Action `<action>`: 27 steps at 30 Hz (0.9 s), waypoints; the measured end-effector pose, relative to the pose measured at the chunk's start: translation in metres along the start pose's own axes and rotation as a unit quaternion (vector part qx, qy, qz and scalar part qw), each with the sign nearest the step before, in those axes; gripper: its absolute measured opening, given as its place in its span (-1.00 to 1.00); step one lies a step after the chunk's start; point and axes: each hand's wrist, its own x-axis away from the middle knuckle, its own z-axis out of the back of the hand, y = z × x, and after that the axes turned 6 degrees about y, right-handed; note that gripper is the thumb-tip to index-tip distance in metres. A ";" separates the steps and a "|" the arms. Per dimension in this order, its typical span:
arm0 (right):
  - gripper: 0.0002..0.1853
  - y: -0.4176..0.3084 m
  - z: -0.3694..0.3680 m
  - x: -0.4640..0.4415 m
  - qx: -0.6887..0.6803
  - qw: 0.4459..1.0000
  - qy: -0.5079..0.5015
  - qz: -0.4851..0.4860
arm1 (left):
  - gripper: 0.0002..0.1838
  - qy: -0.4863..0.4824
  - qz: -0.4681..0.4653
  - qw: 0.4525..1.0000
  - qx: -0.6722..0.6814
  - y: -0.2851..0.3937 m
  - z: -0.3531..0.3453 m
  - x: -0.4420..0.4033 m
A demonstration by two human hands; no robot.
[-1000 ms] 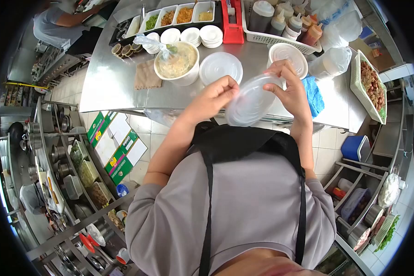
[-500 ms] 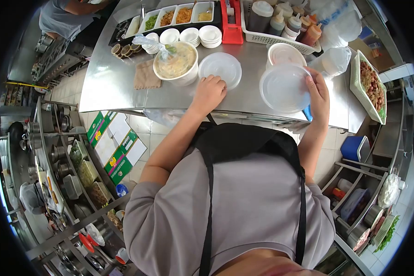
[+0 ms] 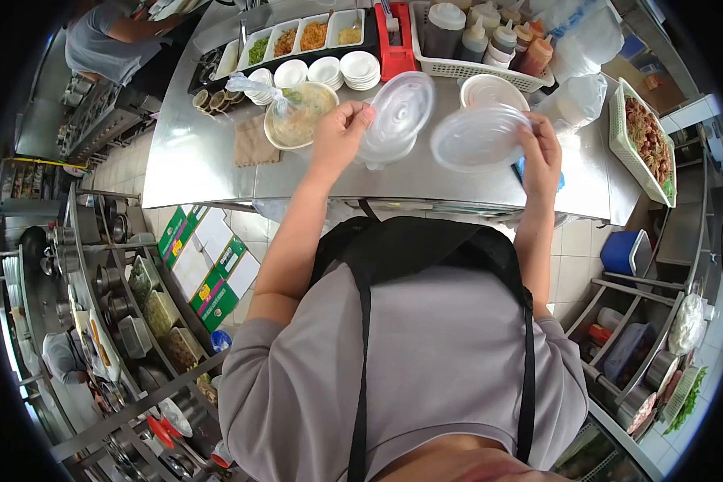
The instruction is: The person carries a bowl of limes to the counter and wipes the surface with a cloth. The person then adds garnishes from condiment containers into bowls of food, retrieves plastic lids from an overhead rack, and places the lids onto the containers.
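My left hand pinches the left edge of a clear plastic lid, tilted up off the steel counter. Partly behind it, another clear lid lies on the counter. My right hand grips the right edge of a third clear lid, held tilted over the counter. Left of my left hand stands a white tub of food, with a knotted clear bag of greens on top. A white tub sits behind the right-hand lid, which hides its lower part.
Along the back are stacked white dishes, a tray of chopped toppings, a red holder and a basket of sauce bottles. A folded brown cloth lies left. Another person stands at far left.
My left hand has lifted a lid off the counter, exposing another lid beneath. My right hand has tilted its lid and moved it slightly left.
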 end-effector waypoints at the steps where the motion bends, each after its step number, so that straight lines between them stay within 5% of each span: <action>1: -0.81 -0.004 -0.009 0.002 0.006 1.000 -0.016 -0.006 | -0.81 -0.024 0.011 0.999 0.020 0.005 0.001 0.003; 5: -0.78 -0.004 -0.024 -0.005 -0.029 0.999 -0.011 -0.036 | -0.81 0.002 -0.024 1.000 0.005 0.022 -0.004 0.018; 11: -0.73 0.004 -0.028 -0.008 -0.004 0.999 -0.008 -0.034 | -0.92 0.118 -0.306 0.933 -0.149 0.052 -0.012 0.036; 14: -0.72 0.010 -0.032 -0.004 0.003 0.995 -0.017 -0.101 | -0.88 0.024 -0.420 0.878 -0.227 0.049 -0.028 0.050; 17: -0.70 0.022 -0.037 0.000 -0.185 0.958 0.067 -0.210 | -0.88 -0.064 -0.434 0.856 -0.273 0.033 -0.051 0.062; 20: -0.64 0.008 -0.036 0.015 -0.151 0.970 -0.010 -0.191 | -0.85 -0.109 -0.451 0.843 -0.271 0.019 -0.065 0.066; 23: -0.58 0.024 -0.014 0.015 -0.017 0.991 -0.027 -0.129 | -0.81 -0.103 -0.397 0.901 -0.143 0.017 -0.065 0.061; 26: -0.47 0.023 0.012 0.004 0.010 0.996 0.056 -0.064 | -0.76 0.037 -0.284 0.933 -0.217 -0.013 -0.056 0.047; 27: -0.45 0.020 0.017 0.001 0.024 0.995 0.089 -0.025 | -0.77 0.002 -0.259 0.921 -0.289 -0.027 -0.050 0.043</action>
